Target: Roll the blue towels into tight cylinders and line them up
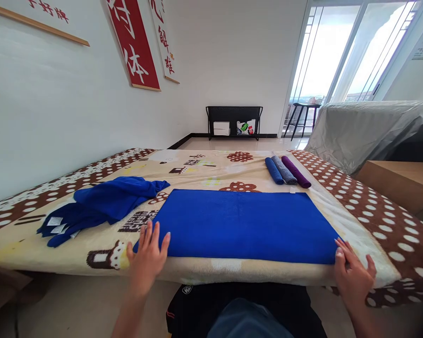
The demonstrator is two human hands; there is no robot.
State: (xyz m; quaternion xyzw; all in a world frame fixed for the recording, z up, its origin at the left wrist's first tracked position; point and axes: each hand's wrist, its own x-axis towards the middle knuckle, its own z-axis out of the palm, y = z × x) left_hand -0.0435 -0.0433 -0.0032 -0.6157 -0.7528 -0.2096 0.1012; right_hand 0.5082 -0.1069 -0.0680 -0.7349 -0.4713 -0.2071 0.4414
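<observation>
A blue towel (243, 225) lies spread flat in a wide rectangle along the near edge of the bed. My left hand (147, 256) rests with fingers spread at its near left corner. At the right edge, close to the near right corner, my right hand (354, 272) has thumb and fingertips drawn together on the cloth. Left of the flat towel is a loose heap of blue cloth (113, 199) with white tags showing. Beyond its far right edge lie three rolled towels: a blue roll (274, 170), a grey roll (284, 170) and a purple roll (296, 172).
A cream patterned blanket (197, 171) with brown dotted borders covers the bed. To the right stand a wooden box (402, 183) and a piece under a grey cover (370, 126). A black rack (234, 114) is against the far wall, and a stool (305, 110) is by the glass door.
</observation>
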